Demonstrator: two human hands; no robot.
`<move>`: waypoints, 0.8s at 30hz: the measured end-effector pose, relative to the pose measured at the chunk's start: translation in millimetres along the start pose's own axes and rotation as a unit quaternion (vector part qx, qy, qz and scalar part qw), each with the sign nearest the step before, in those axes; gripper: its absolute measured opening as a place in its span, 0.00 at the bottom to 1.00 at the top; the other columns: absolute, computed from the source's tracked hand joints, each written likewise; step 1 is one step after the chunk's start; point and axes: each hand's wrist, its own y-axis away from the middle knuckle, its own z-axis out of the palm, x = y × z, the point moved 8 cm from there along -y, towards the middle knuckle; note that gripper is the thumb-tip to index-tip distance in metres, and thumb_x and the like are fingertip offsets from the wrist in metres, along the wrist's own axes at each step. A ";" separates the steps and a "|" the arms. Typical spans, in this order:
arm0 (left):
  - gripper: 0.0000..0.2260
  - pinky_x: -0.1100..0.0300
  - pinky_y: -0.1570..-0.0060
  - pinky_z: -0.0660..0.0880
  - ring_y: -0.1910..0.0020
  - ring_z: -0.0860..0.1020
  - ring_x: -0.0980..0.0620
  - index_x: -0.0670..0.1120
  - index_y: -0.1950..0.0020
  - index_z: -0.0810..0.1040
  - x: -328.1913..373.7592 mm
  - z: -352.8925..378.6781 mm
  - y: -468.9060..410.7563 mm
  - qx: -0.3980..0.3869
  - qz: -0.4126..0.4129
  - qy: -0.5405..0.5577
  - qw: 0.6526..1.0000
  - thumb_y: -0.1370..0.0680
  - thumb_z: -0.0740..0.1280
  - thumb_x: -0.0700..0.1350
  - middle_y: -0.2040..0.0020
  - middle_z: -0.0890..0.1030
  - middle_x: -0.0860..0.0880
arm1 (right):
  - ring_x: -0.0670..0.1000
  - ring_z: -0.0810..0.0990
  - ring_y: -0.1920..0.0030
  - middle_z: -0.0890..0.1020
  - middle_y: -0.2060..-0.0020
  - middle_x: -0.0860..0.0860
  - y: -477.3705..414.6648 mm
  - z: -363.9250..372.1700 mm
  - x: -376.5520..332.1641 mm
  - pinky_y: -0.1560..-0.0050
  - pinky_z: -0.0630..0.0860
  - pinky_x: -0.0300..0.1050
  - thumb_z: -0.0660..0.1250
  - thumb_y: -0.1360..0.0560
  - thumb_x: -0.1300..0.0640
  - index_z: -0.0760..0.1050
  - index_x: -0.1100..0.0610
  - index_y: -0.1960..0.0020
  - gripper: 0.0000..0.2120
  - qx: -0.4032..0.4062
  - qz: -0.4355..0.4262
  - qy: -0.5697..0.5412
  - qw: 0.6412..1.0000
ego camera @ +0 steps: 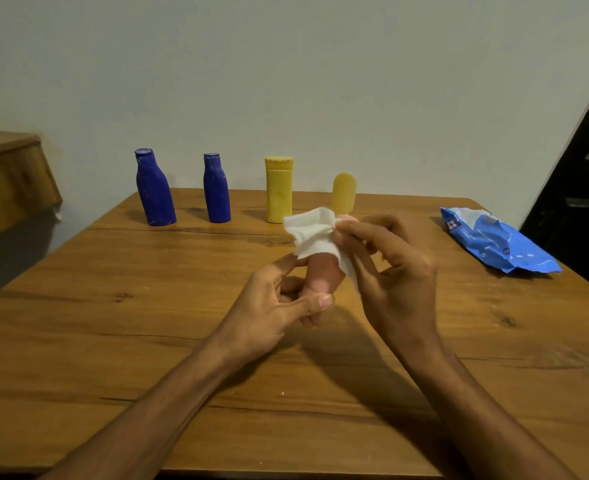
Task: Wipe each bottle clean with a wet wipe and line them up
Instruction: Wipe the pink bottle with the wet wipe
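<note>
A small pink bottle (321, 276) is held above the middle of the table, gripped low down by my left hand (279, 306). My right hand (390, 268) pinches a white wet wipe (312, 237) that drapes over the bottle's upper part. Along the far edge stand two dark blue bottles (154, 188) (216, 189), a yellow flat-capped bottle (278, 190) and a smaller yellow round-topped bottle (344, 194), partly hidden behind the wipe.
A blue wet-wipe pack (493, 240) lies at the right on the wooden table (147, 323). A wooden cabinet (9, 174) stands to the left, beyond the table. A dark panel (584, 168) rises at the far right. A pale wall sits behind.
</note>
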 end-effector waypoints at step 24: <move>0.20 0.48 0.53 0.80 0.54 0.83 0.43 0.48 0.35 0.74 -0.9 -4.6 1.5 0.021 0.002 0.020 1.000 0.26 0.70 0.37 0.51 0.84 0.42 | 0.53 0.76 0.53 0.79 0.54 0.55 5.3 13.5 -7.4 0.59 0.76 0.52 0.68 0.25 0.57 0.82 0.60 0.47 0.10 -0.046 -0.026 0.017 0.998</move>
